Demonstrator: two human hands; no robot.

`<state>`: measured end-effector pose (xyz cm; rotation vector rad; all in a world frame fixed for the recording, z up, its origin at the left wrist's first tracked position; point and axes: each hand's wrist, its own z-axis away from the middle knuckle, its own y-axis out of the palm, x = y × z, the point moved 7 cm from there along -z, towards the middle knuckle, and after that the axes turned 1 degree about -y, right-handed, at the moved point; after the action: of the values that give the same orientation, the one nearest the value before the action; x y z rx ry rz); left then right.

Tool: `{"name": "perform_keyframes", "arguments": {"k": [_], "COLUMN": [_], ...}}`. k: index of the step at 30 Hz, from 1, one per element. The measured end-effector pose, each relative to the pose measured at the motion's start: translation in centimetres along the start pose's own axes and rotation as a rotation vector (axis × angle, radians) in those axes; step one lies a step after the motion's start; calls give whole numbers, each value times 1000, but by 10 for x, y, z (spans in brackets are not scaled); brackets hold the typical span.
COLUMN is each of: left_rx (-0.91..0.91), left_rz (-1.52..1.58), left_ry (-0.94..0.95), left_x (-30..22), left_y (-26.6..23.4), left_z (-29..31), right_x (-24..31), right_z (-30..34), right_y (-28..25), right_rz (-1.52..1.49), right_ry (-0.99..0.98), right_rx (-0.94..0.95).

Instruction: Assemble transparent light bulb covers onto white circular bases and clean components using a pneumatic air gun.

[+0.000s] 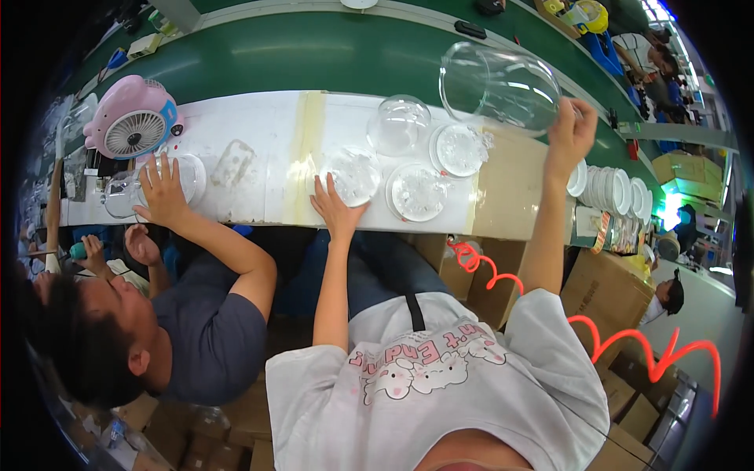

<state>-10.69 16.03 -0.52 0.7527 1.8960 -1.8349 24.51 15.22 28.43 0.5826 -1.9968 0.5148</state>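
Note:
My right hand (572, 129), raised at the right over the table's far edge, grips the rounded end of a large clear dome cover (503, 86). The cover lies tilted on its side in the air, its open rim facing left. With thumb and fingers spread around its near edge, my left hand (339, 210) holds a round white base (351, 177) bearing clear, shiny pieces. Two similar bases stand to its right: one nearer (417, 192) and one farther back (459, 151). Behind them a clear dome (399, 125) sits on the table.
At my left, a co-worker's hand (163, 192) rests by another clear dome on a white base (191, 179). A pink and blue fan (133, 122) stands behind it. White round bases (605, 191) are stacked at the right. A red coiled hose (644, 345) hangs near my right arm.

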Motion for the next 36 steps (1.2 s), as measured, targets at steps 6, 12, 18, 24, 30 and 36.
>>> {"name": "perform_keyframes", "arguments": {"k": [6,12,18,24,30,36], "left_rx": [-188,-183,302,358,353,281], "left_rz": [2,291,429,389,341,276], "left_ry": [-96,151,384,287,229,239], "left_x": [37,-18,-76,-55,-56,-49], "left_y": [-27,-23,36,73,72,69], "left_z": [-34,18,32,39,56,66], "right_x": [28,22,-3,-13,-32,-32], "right_z": [47,102,156,172,172,180], "right_y": [-62,-90,-70,-56,-41,4], "right_rz": [166,434,348,415,467,604], "right_ry": [85,91,172,170,112,-116], "right_rx": [190,246,229,255,402,691]}}
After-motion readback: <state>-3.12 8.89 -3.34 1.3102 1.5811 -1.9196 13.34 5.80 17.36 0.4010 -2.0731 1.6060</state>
